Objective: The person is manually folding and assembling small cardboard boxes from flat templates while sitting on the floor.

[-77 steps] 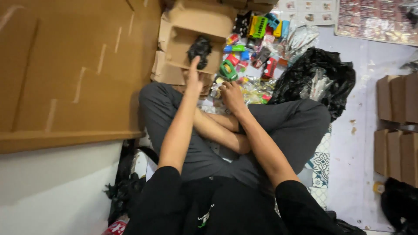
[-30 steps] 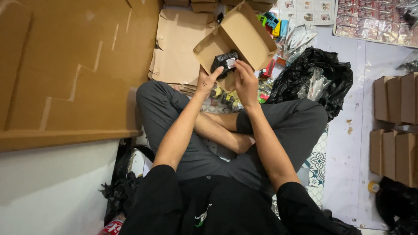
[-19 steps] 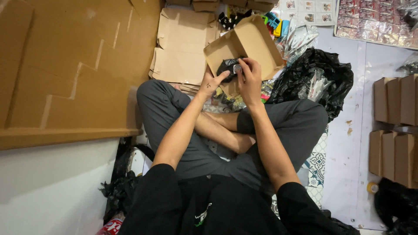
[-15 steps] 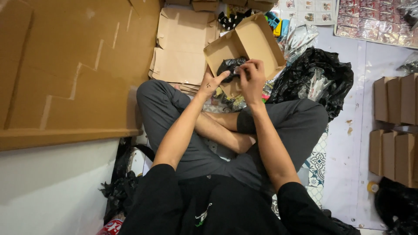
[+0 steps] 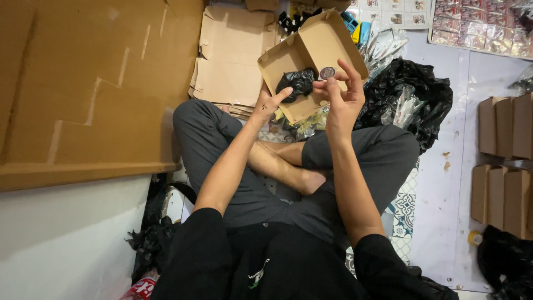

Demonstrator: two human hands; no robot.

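Left hand [image 5: 270, 103]: we see it under the near edge of the open cardboard box [image 5: 327, 41], propping the box up; the thumb points toward the black bundle, and the fingers are mostly hidden behind the box, so we cannot tell how tightly they curl.
Right hand [image 5: 340, 99]: raised just over the box's near edge, thumb and forefinger pinched on a small dark round piece [image 5: 327, 73]; the other fingers [image 5: 353, 76] fan out loose and open.
Small round piece: held in the air at the box's mouth, just beside the black bundle and apart from it (too small for us to tell what it is).
Black bundle [image 5: 296, 83]: a crumpled black thing lying inside the box, against its near left corner.
Cardboard box: tilted, lid flap open toward the far side, held above our crossed legs [image 5: 233, 155] in grey trousers.
Flat cartons [image 5: 230, 55]: a stack of unfolded cardboard blanks on the floor, left of the box and partly behind it.
Large cardboard sheet [image 5: 83, 83]: fills the floor's far left corner.
Black plastic bag [image 5: 411, 91]: on the floor, right of the box, near our right knee.
Folded small boxes [image 5: 505, 161]: brown, in rows along the floor's right edge.
Colourful items [image 5: 355, 28]: just behind the box's far edge, partly hidden.
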